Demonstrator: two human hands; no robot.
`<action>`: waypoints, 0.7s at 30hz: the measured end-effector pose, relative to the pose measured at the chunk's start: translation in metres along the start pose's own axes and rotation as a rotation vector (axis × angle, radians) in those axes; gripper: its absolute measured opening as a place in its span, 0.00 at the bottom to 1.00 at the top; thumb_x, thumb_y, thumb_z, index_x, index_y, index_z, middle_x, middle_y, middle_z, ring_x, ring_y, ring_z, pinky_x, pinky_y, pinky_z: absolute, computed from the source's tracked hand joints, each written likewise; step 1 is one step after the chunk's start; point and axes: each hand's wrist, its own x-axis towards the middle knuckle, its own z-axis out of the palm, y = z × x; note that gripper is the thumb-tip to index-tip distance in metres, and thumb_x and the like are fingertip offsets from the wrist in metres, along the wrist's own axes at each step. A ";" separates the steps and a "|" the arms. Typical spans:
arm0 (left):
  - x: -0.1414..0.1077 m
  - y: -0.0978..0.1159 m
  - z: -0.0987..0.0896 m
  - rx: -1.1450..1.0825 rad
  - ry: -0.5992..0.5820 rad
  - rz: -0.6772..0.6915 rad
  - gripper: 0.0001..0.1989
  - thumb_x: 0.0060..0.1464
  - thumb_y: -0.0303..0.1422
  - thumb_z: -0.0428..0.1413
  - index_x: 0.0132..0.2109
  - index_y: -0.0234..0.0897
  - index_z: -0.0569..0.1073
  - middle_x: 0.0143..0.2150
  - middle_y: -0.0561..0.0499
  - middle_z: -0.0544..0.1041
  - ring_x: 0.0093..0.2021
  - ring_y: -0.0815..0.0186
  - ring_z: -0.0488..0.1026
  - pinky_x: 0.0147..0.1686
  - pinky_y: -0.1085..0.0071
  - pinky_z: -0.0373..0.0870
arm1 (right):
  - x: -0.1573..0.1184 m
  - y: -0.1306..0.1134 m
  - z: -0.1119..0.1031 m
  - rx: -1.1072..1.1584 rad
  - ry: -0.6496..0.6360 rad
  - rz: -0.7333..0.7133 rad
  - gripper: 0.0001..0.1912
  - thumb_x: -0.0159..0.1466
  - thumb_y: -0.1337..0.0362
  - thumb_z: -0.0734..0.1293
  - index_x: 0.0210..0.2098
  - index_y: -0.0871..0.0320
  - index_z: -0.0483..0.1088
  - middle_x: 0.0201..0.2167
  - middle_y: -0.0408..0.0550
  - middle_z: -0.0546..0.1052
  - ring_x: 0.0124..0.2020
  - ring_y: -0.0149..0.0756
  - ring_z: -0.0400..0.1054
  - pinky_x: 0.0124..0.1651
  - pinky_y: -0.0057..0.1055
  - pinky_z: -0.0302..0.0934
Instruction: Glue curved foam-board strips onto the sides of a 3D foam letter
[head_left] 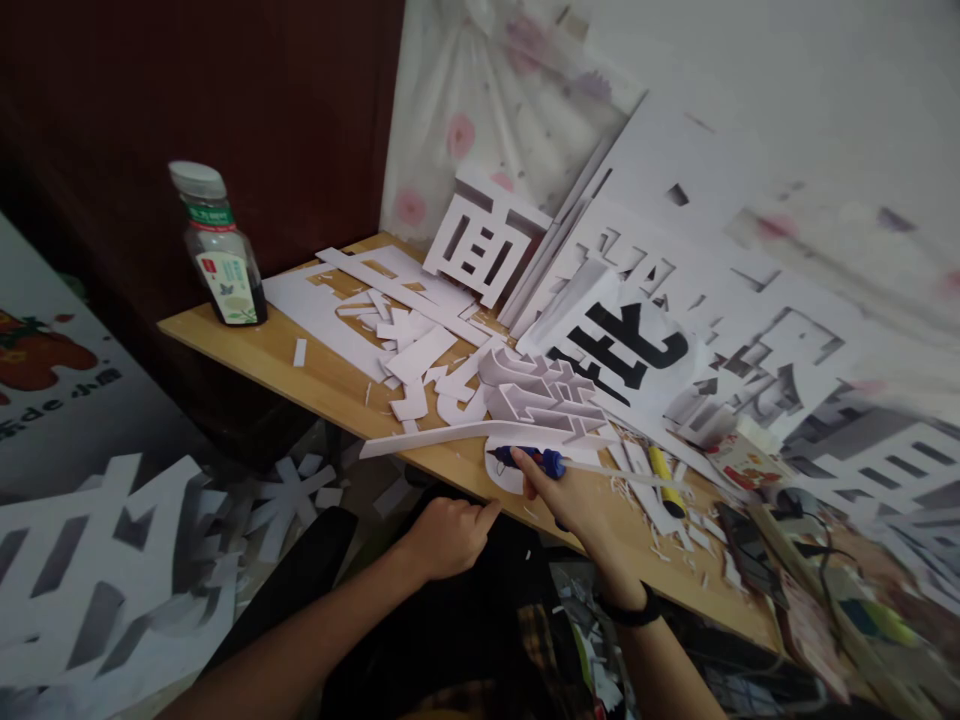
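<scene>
My right hand [566,497] grips a blue hot glue gun [553,463], its dark nozzle turned left. A long whitish glue stick [619,472] runs out of its back end. Under the nozzle lies a small rounded white piece [504,482] at the table's front edge. Just beyond stands a white character form with upright walls [536,400], and a long white strip [442,437] reaches left from it. Beside the table edge my left hand [448,538] is closed, fingers curled and the index pointing right; nothing shows in it.
White scraps [412,350] litter the wooden table [330,390]. A dark drink bottle [225,260] stands at the left corner. Cut sheets [630,190] and a black printed character [626,345] lean at the back. A yellow tube [666,480] lies right. Finished letters [97,560] stand lower left.
</scene>
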 end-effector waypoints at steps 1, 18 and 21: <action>0.000 0.000 0.000 0.004 -0.002 -0.002 0.20 0.59 0.25 0.49 0.58 0.29 0.69 0.38 0.42 0.82 0.33 0.59 0.80 0.30 0.67 0.76 | 0.000 0.001 0.001 0.008 -0.003 0.006 0.34 0.61 0.35 0.59 0.13 0.54 0.63 0.13 0.41 0.67 0.19 0.32 0.63 0.29 0.30 0.58; 0.002 0.001 -0.001 0.032 -0.037 -0.021 0.22 0.59 0.25 0.50 0.61 0.29 0.67 0.35 0.45 0.82 0.32 0.57 0.81 0.28 0.66 0.76 | -0.012 0.003 -0.004 0.017 -0.030 0.011 0.30 0.60 0.36 0.62 0.17 0.54 0.63 0.14 0.40 0.64 0.20 0.32 0.61 0.27 0.29 0.54; 0.002 0.001 -0.001 0.033 -0.043 -0.025 0.22 0.58 0.25 0.50 0.60 0.29 0.68 0.34 0.45 0.82 0.32 0.57 0.81 0.27 0.66 0.76 | -0.014 0.004 -0.004 0.048 -0.037 -0.004 0.28 0.60 0.37 0.62 0.19 0.54 0.68 0.14 0.39 0.65 0.20 0.32 0.61 0.27 0.30 0.54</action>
